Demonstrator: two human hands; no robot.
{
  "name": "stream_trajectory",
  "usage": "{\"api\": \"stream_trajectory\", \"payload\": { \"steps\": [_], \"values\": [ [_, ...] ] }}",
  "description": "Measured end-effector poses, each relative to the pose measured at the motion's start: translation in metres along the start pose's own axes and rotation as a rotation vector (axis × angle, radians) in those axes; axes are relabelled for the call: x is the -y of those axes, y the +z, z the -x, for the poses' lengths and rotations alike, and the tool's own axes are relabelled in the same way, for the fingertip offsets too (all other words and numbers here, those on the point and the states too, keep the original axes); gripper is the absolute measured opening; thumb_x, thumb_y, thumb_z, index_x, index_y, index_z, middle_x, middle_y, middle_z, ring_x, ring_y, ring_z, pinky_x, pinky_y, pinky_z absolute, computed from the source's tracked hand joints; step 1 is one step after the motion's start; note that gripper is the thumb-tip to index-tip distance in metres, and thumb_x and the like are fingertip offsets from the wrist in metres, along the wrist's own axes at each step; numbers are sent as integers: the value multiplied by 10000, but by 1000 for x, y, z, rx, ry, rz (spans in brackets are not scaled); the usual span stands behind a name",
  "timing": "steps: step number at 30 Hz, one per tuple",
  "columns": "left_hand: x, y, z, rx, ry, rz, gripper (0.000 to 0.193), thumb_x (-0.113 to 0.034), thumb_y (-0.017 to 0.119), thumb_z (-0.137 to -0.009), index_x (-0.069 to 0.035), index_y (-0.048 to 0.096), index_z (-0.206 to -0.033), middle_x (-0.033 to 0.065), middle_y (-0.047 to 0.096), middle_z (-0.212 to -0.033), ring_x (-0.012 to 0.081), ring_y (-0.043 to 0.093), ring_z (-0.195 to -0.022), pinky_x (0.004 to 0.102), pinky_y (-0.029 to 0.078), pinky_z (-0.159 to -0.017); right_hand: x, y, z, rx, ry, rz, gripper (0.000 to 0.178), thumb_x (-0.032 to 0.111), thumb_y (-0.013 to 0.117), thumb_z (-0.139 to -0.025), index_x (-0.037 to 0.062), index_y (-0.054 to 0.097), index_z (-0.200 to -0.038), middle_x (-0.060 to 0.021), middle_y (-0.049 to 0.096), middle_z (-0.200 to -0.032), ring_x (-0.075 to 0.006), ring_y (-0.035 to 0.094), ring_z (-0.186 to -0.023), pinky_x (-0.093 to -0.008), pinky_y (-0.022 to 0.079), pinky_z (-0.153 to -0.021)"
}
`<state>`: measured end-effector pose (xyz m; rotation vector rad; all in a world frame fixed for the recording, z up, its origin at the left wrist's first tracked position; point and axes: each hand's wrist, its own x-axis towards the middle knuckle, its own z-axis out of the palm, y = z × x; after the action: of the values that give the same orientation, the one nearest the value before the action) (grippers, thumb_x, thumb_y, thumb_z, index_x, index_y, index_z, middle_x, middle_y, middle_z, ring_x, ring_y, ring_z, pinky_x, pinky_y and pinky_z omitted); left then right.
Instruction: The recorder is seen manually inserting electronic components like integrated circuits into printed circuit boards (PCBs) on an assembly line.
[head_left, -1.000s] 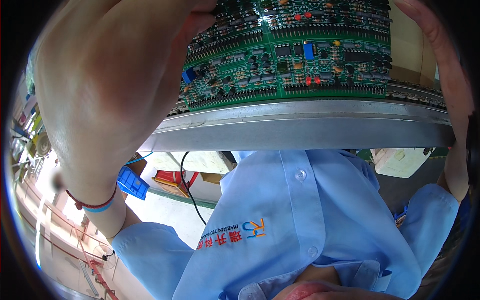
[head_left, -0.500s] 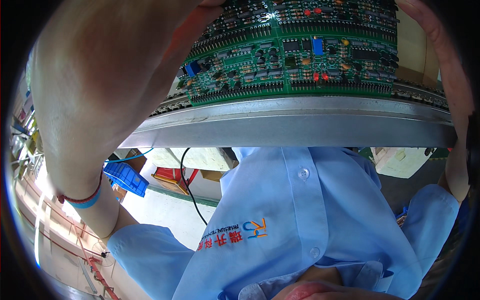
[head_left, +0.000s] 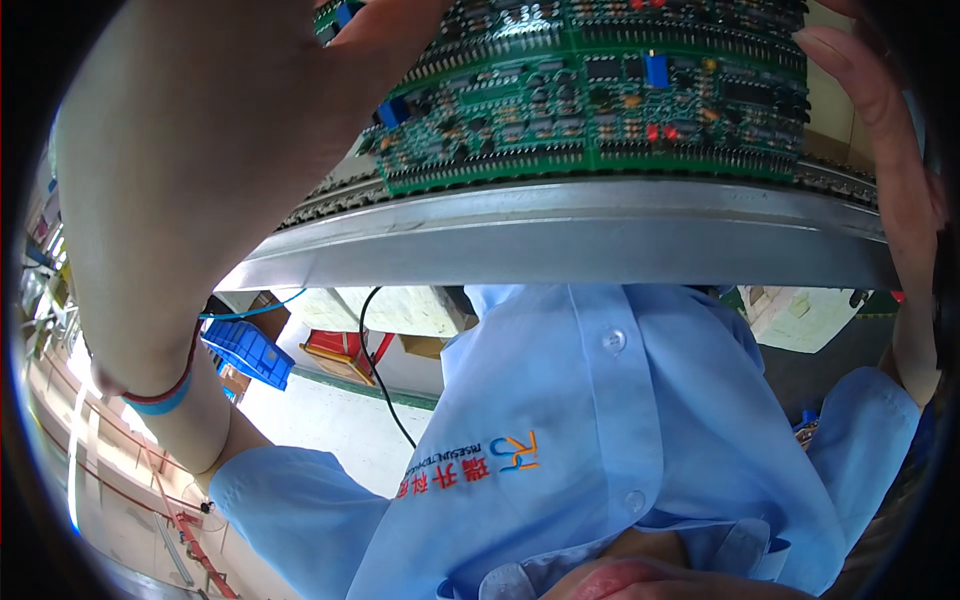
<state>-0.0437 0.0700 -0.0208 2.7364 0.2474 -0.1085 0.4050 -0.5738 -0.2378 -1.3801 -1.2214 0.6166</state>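
Note:
A green circuit board panel (head_left: 625, 158), packed with black chips, pin rows, red and blue parts, lies at the top of the view over a conveyor chain and metal rail (head_left: 560, 235). From the left, my left hand (head_left: 215, 110) reaches over the panel's left part. One digit stretches across it, and board shows in a gap beside that digit; the other fingertips are cut off by the upper edge. My right hand (head_left: 870, 90) is at the panel's right edge, fingers extended, a fingertip close to the corner. Whether that fingertip touches the board I cannot tell.
The metal rail runs between my body and the board. Below it, on the left, are a blue plastic crate (head_left: 247, 352), a red object with a yellowish edge (head_left: 343, 352) and a black cable (head_left: 366, 350). A whitish block (head_left: 800, 315) stands under the rail at right.
The panel has shifted slightly right along the rail. My left hand has moved a little, its digit lying further down over the board. My right fingers have come lower, showing more beside the panel's right edge.

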Motion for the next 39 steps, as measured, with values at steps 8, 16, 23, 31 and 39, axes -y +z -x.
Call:
{"api": "stream_trajectory", "payload": {
  "steps": [8,16,23,31,39],
  "values": [
    [6,7,13,-99,-101,101,122,-32,763,-784,-34,699,-887,35,683,-840,128,618,-745,239,486,-721,75,144,-162,45,-53,47,299,-41,761,-748,-17,615,-1008,-115,575,-943,-197,552,-828,-280,462,-696],
    [-20,24,-20,-75,-174,173,118,-40,759,-796,-27,698,-897,30,681,-837,106,605,-739,228,476,-728,74,313,-304,3,-57,16,301,-40,761,-754,-15,613,-1014,-113,571,-950,-191,547,-838,-278,457,-703],
    [-39,-9,-4,-102,-277,407,139,-18,737,-830,20,679,-951,25,674,-864,67,587,-784,210,458,-736,131,289,-284,-48,-125,23,302,-38,762,-759,-14,611,-1020,-112,568,-956,-187,542,-847,-276,452,-708],
    [-64,5,5,-446,-220,1169,286,-116,778,-825,57,657,-1018,44,670,-892,80,598,-795,212,480,-758,202,391,-370,-69,-210,46,284,-47,738,-793,-25,601,-1041,-113,541,-1012,-158,531,-887,-251,454,-733],
    [-87,0,9,-582,-151,1134,295,-77,787,-812,62,657,-1038,68,679,-912,101,624,-809,218,504,-754,219,395,-361,-152,-212,-53,216,-72,670,-846,-50,603,-1051,-126,524,-1053,-136,561,-897,-226,504,-777]
  ]
}}
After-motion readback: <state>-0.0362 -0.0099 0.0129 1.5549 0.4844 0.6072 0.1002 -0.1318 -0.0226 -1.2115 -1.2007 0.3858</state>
